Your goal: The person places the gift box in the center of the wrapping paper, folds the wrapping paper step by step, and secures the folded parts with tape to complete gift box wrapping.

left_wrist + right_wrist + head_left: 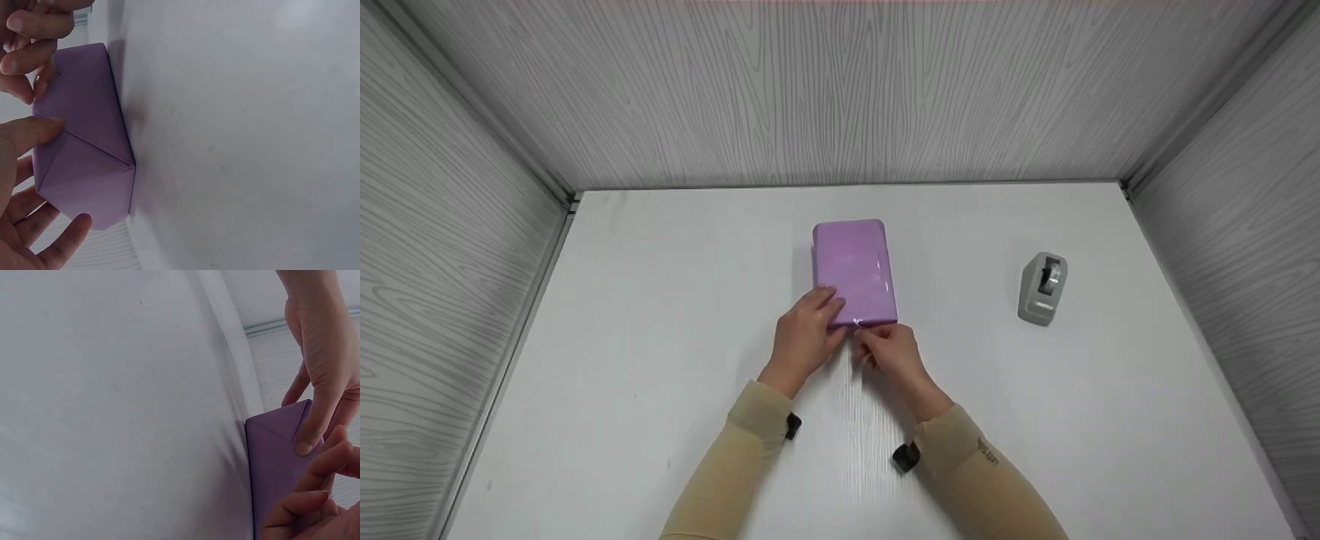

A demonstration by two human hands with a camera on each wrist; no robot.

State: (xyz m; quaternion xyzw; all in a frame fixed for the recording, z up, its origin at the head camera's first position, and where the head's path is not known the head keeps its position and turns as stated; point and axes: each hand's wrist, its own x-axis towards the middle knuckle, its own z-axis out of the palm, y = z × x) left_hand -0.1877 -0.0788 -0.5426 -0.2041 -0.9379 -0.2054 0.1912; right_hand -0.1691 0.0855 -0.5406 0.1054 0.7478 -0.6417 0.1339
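A box wrapped in glossy purple paper (851, 262) lies on the white table, its folded end flap (84, 174) facing the person. My left hand (804, 334) holds the near left corner, fingers over the top and side. Its thumb (42, 130) presses the flap where the folds meet. Beside it, at the middle of the near edge, my right hand (891, 352) has curled fingers and pinches a small glinting piece of clear tape (856, 322) against the box's edge. The tape is mostly hidden by the fingertips.
A grey tape dispenser (1041, 292) with a roll in it stands on the table to the right. Grey wood-grain panels (840, 90) wall the white table (660, 300) at the back and both sides. Small black cameras sit at both wrists.
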